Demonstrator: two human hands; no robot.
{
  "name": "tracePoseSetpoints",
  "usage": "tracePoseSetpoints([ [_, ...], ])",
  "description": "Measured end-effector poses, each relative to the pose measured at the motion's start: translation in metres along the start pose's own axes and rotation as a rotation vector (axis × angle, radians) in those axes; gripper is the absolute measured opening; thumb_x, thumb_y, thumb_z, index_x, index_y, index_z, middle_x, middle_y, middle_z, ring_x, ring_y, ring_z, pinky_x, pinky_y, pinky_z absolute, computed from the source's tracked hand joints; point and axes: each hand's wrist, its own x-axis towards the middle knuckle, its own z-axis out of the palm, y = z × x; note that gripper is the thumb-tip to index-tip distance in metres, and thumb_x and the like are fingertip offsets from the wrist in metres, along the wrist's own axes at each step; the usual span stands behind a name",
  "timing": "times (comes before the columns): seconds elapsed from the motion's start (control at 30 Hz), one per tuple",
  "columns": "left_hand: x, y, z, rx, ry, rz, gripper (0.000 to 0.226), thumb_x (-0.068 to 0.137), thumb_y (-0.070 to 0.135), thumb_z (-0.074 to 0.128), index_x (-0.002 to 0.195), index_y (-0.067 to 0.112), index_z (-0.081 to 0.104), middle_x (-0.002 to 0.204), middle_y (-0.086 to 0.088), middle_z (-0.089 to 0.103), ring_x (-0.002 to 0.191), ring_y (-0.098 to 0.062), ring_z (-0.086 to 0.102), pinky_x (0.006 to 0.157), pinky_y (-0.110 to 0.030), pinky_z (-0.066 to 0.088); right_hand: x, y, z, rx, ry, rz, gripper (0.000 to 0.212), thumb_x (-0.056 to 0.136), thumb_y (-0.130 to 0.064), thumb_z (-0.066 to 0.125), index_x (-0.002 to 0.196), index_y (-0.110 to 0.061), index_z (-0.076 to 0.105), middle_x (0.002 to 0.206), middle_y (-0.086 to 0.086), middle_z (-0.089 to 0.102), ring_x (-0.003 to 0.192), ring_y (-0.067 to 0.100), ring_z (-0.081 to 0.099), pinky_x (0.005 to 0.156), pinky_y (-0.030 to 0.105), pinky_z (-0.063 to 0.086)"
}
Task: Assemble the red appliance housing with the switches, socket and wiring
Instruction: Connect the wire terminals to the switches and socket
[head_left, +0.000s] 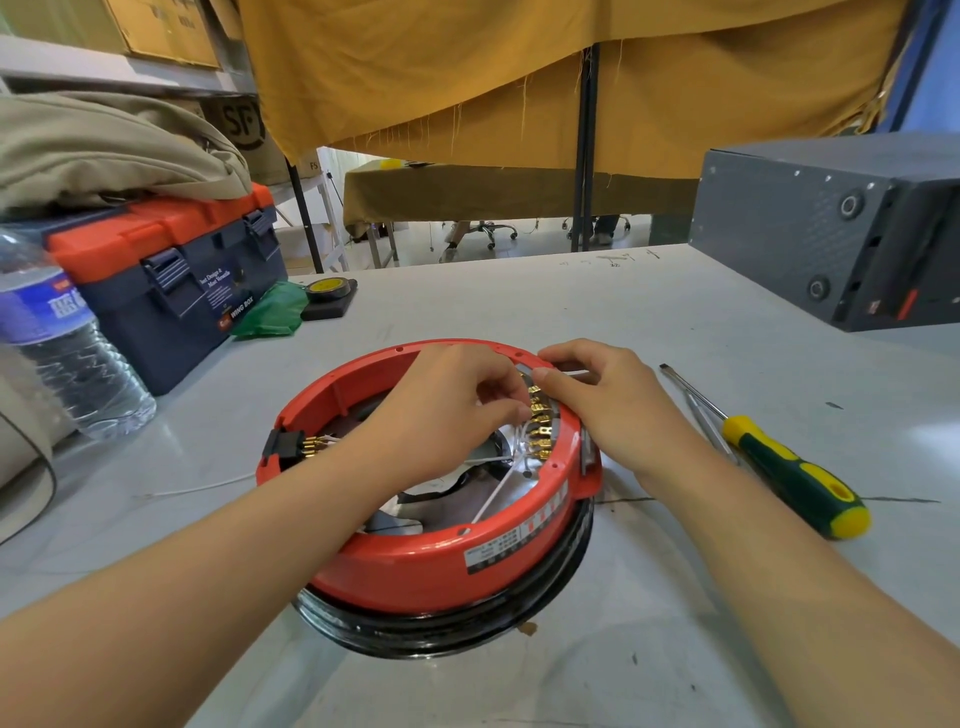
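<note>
The round red appliance housing (415, 561) lies upside down on a black ring in the middle of the table. A black socket (283, 449) with brass pins sits in its left wall. A row of brass switch terminals (540, 421) with white wires (493, 499) lines the inside of the right wall. My left hand (447, 405) reaches into the housing and pinches a white wire at those terminals. My right hand (597, 400) rests on the right rim, its fingers pinching at the top of the terminal row.
A yellow-and-green screwdriver (779, 462) and metal tweezers (709, 431) lie right of the housing. A blue-and-orange toolbox (171, 291), a water bottle (57, 338), a tape roll (327, 291) and green plastic stand at the left. A grey computer case (831, 234) stands at the back right.
</note>
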Motion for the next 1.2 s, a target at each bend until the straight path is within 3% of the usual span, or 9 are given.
tracePoseSetpoints([
  [0.17, -0.0006, -0.0012, 0.0012, 0.034, 0.016, 0.046, 0.003, 0.083, 0.018, 0.068, 0.080, 0.017, 0.070, 0.080, 0.008, 0.065, 0.081, -0.002, 0.054, 0.070, -0.014, 0.041, 0.0009, 0.0045, 0.0007, -0.064, 0.041, -0.024, 0.022, 0.090, -0.031, 0.059, 0.110, -0.024, 0.067, 0.103, 0.001, 0.065, 0.093, 0.015, 0.063, 0.077, 0.027, 0.052],
  [0.3, 0.0001, -0.0010, 0.0016, 0.068, 0.017, 0.067, 0.003, 0.084, 0.018, 0.067, 0.081, 0.018, 0.069, 0.082, 0.007, 0.064, 0.078, -0.003, 0.055, 0.071, -0.016, 0.041, 0.0024, 0.0051, -0.0020, -0.202, 0.101, -0.061, 0.019, 0.091, -0.033, 0.056, 0.103, -0.028, 0.069, 0.072, -0.007, 0.053, 0.068, 0.006, 0.053, 0.056, 0.013, 0.034],
  [0.4, -0.0001, -0.0010, 0.0021, 0.072, 0.018, 0.080, 0.003, 0.084, 0.017, 0.067, 0.082, 0.018, 0.069, 0.082, 0.007, 0.063, 0.078, -0.003, 0.055, 0.071, -0.016, 0.041, 0.0008, 0.0033, -0.0041, -0.218, 0.140, -0.079, 0.016, 0.090, -0.030, 0.056, 0.095, -0.026, 0.071, 0.069, -0.016, 0.059, 0.064, 0.000, 0.055, 0.056, 0.007, 0.037],
  [0.5, 0.0001, -0.0010, 0.0027, 0.076, 0.022, 0.088, 0.003, 0.084, 0.016, 0.067, 0.082, 0.017, 0.069, 0.082, 0.006, 0.063, 0.077, -0.004, 0.055, 0.072, -0.017, 0.041, -0.0007, 0.0014, -0.0042, -0.208, 0.107, -0.072, 0.019, 0.090, -0.030, 0.057, 0.100, -0.024, 0.071, 0.069, -0.009, 0.064, 0.067, 0.009, 0.060, 0.061, 0.018, 0.043],
  [0.57, 0.0003, -0.0009, 0.0030, 0.080, 0.026, 0.089, 0.003, 0.084, 0.016, 0.067, 0.082, 0.016, 0.070, 0.083, 0.006, 0.063, 0.077, -0.004, 0.055, 0.073, -0.017, 0.041, -0.0007, 0.0015, -0.0041, -0.218, 0.086, -0.079, 0.020, 0.091, -0.031, 0.056, 0.103, -0.023, 0.070, 0.058, -0.007, 0.060, 0.059, 0.010, 0.059, 0.055, 0.018, 0.039],
  [0.8, 0.0011, 0.0008, 0.0038, 0.061, 0.025, 0.089, 0.004, 0.084, 0.015, 0.067, 0.082, 0.015, 0.070, 0.085, 0.003, 0.065, 0.079, -0.007, 0.057, 0.075, -0.021, 0.042, 0.0004, 0.0045, -0.0045, -0.228, 0.058, -0.097, 0.020, 0.093, -0.031, 0.054, 0.104, -0.021, 0.067, 0.049, -0.006, 0.052, 0.044, 0.004, 0.047, 0.046, 0.012, 0.033],
  [1.07, 0.0017, 0.0004, 0.0039, 0.041, 0.031, 0.090, 0.005, 0.083, 0.014, 0.067, 0.082, 0.014, 0.072, 0.085, 0.003, 0.067, 0.078, -0.005, 0.058, 0.074, -0.017, 0.042, -0.0012, 0.0014, -0.0060, -0.215, 0.025, -0.127, 0.025, 0.095, -0.033, 0.052, 0.115, -0.022, 0.061, 0.065, 0.015, 0.066, 0.057, 0.017, 0.060, 0.052, 0.016, 0.043],
  [1.2, 0.0019, -0.0004, 0.0046, 0.035, 0.035, 0.091, 0.005, 0.083, 0.013, 0.068, 0.081, 0.014, 0.072, 0.085, 0.003, 0.067, 0.077, -0.004, 0.057, 0.073, -0.014, 0.041, -0.0013, 0.0019, -0.0064, -0.201, 0.014, -0.135, 0.026, 0.095, -0.031, 0.052, 0.118, -0.021, 0.060, 0.056, 0.009, 0.059, 0.051, 0.013, 0.055, 0.050, 0.015, 0.042],
])
